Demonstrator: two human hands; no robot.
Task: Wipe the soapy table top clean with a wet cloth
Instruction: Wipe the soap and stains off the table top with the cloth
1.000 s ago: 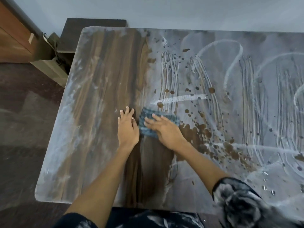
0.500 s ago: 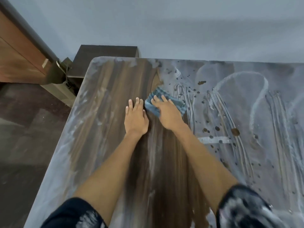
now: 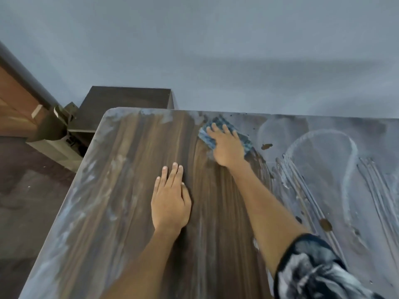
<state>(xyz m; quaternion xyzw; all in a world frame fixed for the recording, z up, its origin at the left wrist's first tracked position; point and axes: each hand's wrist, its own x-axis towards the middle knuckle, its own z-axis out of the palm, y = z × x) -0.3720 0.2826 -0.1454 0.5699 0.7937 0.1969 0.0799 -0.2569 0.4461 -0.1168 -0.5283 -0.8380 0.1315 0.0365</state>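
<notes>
A brown wood-grain table top (image 3: 133,190) fills the view; its left and middle strip shows bare dark wood, while the right side carries white soapy streaks (image 3: 323,169). My right hand (image 3: 226,145) lies flat on a blue checked cloth (image 3: 246,141) close to the table's far edge, fingers spread over it, pressing it down. My left hand (image 3: 170,201) rests palm down on the wiped wood nearer to me, fingers together, holding nothing.
A dark low cabinet (image 3: 127,104) stands behind the table's far left corner against a grey wall (image 3: 216,50). A brown door (image 3: 15,108) and dark floor (image 3: 26,190) lie to the left. Brown spots (image 3: 325,224) dot the soapy area.
My right hand has pushed the cloth away from me, from mid table up to the far edge, leaving a wiped strip. My left hand stayed flat on the table. The camera tilted upward.
</notes>
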